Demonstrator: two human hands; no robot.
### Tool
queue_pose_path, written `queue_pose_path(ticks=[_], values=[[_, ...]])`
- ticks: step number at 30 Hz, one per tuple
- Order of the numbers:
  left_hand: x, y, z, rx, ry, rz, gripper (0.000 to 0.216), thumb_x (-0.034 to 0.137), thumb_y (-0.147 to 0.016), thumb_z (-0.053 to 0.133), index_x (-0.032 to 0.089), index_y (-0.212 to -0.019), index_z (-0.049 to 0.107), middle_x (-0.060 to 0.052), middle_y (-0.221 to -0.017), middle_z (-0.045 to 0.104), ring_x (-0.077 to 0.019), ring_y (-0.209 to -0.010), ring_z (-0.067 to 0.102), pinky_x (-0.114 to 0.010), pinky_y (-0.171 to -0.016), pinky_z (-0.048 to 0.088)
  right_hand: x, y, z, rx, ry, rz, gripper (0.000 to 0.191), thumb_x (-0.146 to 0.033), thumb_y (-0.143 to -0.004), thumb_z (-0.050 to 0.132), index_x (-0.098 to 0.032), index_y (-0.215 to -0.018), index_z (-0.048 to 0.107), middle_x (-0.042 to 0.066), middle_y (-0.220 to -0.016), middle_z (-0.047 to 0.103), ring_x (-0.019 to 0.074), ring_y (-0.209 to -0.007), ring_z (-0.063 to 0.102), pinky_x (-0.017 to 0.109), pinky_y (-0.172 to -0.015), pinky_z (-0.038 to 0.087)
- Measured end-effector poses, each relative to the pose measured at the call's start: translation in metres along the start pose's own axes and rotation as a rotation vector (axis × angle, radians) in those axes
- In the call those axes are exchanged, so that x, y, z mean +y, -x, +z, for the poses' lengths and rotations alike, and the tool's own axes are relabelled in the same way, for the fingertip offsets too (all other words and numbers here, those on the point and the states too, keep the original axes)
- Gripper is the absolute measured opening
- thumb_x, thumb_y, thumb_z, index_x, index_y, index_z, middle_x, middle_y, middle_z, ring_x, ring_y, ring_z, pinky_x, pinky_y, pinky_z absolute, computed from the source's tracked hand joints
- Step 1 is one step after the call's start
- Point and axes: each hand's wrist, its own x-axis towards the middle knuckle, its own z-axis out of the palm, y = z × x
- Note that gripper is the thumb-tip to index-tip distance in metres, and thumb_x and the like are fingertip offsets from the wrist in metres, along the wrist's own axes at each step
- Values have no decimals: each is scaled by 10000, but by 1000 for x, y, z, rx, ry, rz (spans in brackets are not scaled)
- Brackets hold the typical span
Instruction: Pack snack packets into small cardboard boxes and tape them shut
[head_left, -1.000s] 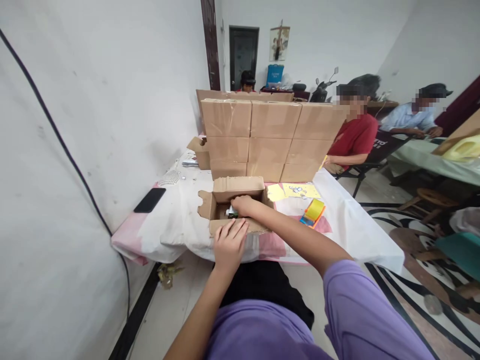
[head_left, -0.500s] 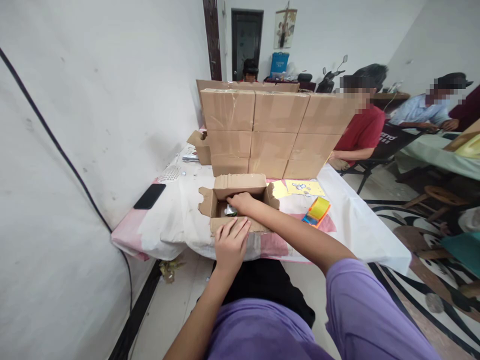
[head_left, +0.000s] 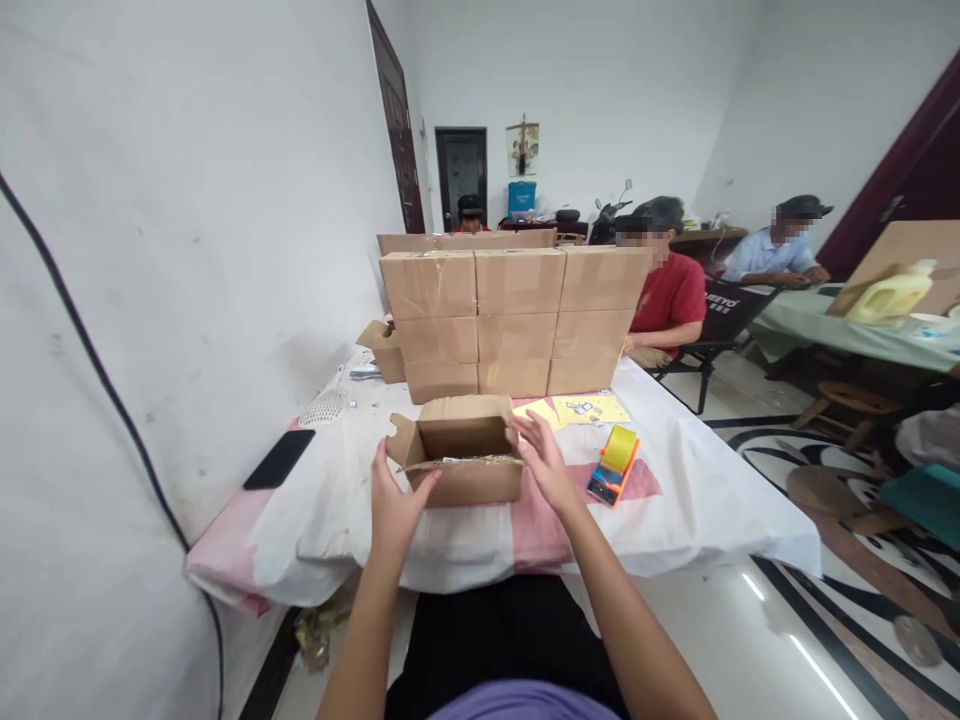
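Note:
An open cardboard box (head_left: 472, 487) stands near the table's front edge, its back flap raised. Only a pale sliver of what lies inside shows above the front edge. My left hand (head_left: 397, 500) grips the box's left front corner, fingers at the torn left flap and thumb on the front wall. At the opposite end, my right hand (head_left: 546, 462) is beside the right flap, fingers spread and the fingertips at its edge. Right of the box lies an orange tape dispenser (head_left: 615, 465) with a yellow roll.
Behind the box rises a stack of taped cartons (head_left: 517, 325). A black phone (head_left: 280, 459) and a white perforated piece (head_left: 322, 408) lie to the left. Yellow printed sheets (head_left: 592, 410) lie at the right. A person in red (head_left: 670, 300) sits beyond the table.
My right hand has come out of the box to its right end. My left hand has shifted from the front wall to the left corner. The view has tilted upward.

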Motion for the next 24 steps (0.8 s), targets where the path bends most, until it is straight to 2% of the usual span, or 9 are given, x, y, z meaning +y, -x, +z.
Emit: queue_pose_path(ticks=[3, 6, 9, 12, 14, 17, 21, 22, 24], values=[[-7, -13, -1, -169, 166, -128, 1017, 514, -764, 762, 239, -1586, 230, -138, -1306, 663, -310, -1273, 604, -501, -1081, 467, 14, 2, 4, -172, -86, 32, 471, -519, -1012, 480, -269, -1411, 504, 118, -1325, 676, 272, -1274, 620, 481, -1091, 468], [-9, -15, 3, -123, 166, -218, 942, 527, -768, 749, 240, -1559, 326, -111, -1194, 697, -298, -1193, 642, -474, -1040, 489, 21, 3, 3, -155, -73, -36, 466, -510, -1026, 445, -265, -1418, 507, 116, -1344, 656, 270, -1253, 627, 482, -1112, 449], [-12, -15, 12, -42, 214, -243, 831, 532, -820, 678, 225, -1533, 382, -85, -1107, 691, -255, -1083, 662, -405, -942, 529, 33, 0, 2, -46, -8, -52, 501, -446, -980, 545, -273, -1446, 474, 120, -1475, 542, 277, -1378, 513, 484, -1150, 408], [-18, -23, 21, 1, 224, -237, 781, 451, -788, 683, 222, -1495, 442, -125, -1278, 622, -245, -1079, 646, -356, -852, 549, 50, -10, 5, 36, 11, 105, 656, -368, -888, 643, -287, -1494, 407, 128, -1543, 466, 295, -1453, 420, 526, -1155, 389], [-22, -30, 25, -42, 258, -273, 776, 369, -763, 677, 241, -1494, 449, -147, -1442, 536, -262, -1159, 626, -365, -882, 554, 59, -19, 9, 16, -41, 199, 742, -329, -824, 677, -291, -1506, 387, 131, -1528, 489, 304, -1445, 434, 540, -1132, 411], [-28, -38, 31, -148, 351, -312, 776, 264, -778, 588, 254, -1532, 402, -132, -1491, 538, -275, -1288, 586, -405, -1019, 522, 63, -26, 14, 1, -105, 129, 723, -291, -795, 671, -279, -1478, 435, 117, -1490, 533, 281, -1404, 487, 490, -1126, 433], [-33, -42, 34, -150, 371, -172, 817, 202, -788, 530, 281, -1575, 326, -95, -1594, 448, -264, -1454, 449, -430, -1156, 429, 57, -21, 10, 25, -16, -18, 542, -283, -903, 592, -260, -1435, 491, 93, -1221, 701, 255, -1301, 573, 470, -1140, 413], [-35, -43, 34, -147, 325, -101, 785, 199, -801, 519, 286, -1564, 355, -85, -1605, 436, -263, -1473, 424, -446, -1179, 404, 56, -19, 8, 8, 29, -40, 486, -289, -923, 581, -257, -1404, 520, 84, -1137, 730, 262, -1297, 573, 486, -1152, 392], [-38, -43, 32, -176, 131, 83, 632, 199, -833, 491, 284, -1458, 524, -71, -1538, 527, -275, -1464, 439, -509, -1221, 334, 54, -15, 3, -28, 116, -76, 389, -303, -953, 563, -256, -1338, 577, 78, -1071, 753, 278, -1350, 526, 515, -1177, 341]])
